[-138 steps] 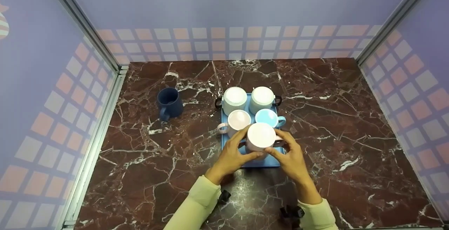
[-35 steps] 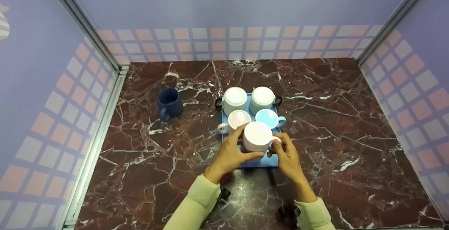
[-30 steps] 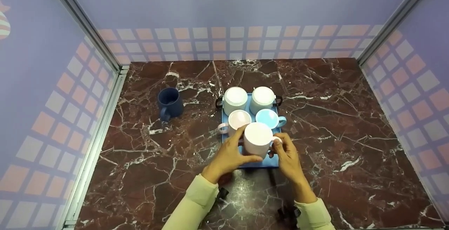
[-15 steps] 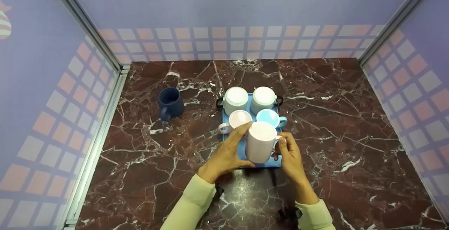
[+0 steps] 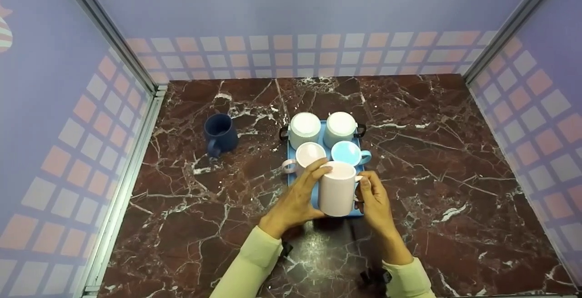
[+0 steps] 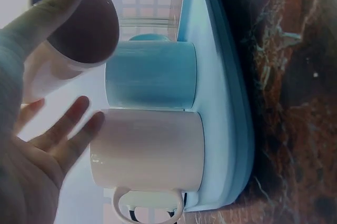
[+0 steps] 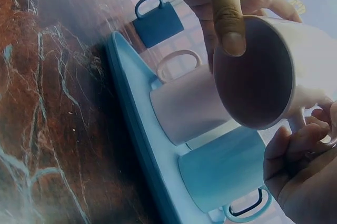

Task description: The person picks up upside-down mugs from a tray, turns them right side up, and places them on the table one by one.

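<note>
A pale pink mug [image 5: 337,193] is held above the near end of the light blue tray [image 5: 359,208]. My left hand [image 5: 292,203] grips its body, fingers on the upper edge and thumb [image 7: 231,39] against the lower edge. On the other side, my right hand [image 5: 375,201] pinches the handle. Both wrist views show the mug's shaded lower face [image 7: 255,81]; I cannot tell whether it is the mouth or base. Behind it on the tray stand another pink mug [image 6: 150,150] and a light blue mug [image 6: 152,74].
At the tray's far end are two white mugs [image 5: 305,129] with black handles. A dark blue mug [image 5: 221,133] stands apart to the left on the dark red marbled table [image 5: 454,170]. Patterned purple walls [image 5: 291,16] border the table at the back and sides.
My right hand has shifted from the mug's body to its handle. The mug has tipped so that more of its side faces me. The other mugs and the tray stay put.
</note>
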Tool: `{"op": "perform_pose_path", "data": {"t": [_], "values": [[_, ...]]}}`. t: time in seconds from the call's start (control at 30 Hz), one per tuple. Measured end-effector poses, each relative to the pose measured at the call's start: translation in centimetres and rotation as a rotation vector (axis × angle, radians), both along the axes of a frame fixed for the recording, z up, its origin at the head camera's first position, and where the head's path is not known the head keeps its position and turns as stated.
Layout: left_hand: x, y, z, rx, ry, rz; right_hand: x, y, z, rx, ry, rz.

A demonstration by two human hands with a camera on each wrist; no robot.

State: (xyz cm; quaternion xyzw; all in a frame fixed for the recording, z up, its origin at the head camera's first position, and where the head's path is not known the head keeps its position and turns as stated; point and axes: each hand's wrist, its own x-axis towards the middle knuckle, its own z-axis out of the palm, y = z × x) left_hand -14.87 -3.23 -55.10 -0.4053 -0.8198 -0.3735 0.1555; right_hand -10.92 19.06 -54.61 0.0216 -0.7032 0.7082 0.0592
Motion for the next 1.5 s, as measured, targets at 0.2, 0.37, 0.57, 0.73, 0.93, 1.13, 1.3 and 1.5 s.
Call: {"op": "perform_pose_path", "data": {"t": [0.2,0.37,0.57,0.73,0.93,1.13,1.3,1.5], "values": [[-0.1,0.0,0.1,0.037,0.073,-0.037,0.0,0.2,-0.1,-0.028,0.01,0.023],[-0.1,0.0,0.0,0.047,0.043,-0.035,0.1,0.8,-0.4,0.024,0.065,0.046],[-0.2,-0.2,-0.2,0.108,-0.009,-0.05,0.1,1.7,-0.7,0.036,0.191,0.129],[-0.2,-0.4,-0.4,0.173,-0.108,-0.069,0.3,2.3,-1.0,0.052,0.353,0.188],[-0.1,-0.5,-0.5,0.217,-0.242,-0.077,0.5,3.1,-1.2,0.228,0.456,0.183],[0.0,-0.6,-0.2,0.203,-0.314,-0.062,0.6,4.0,-1.3,0.363,0.452,0.216],[0.2,-0.6,0.2,0.169,-0.341,-0.044,0.5,4.5,-1.5,0.487,0.511,0.206],[0.3,-0.5,0.8,0.138,-0.408,-0.032,0.5,4.9,-1.7,0.523,0.58,0.194]]}}
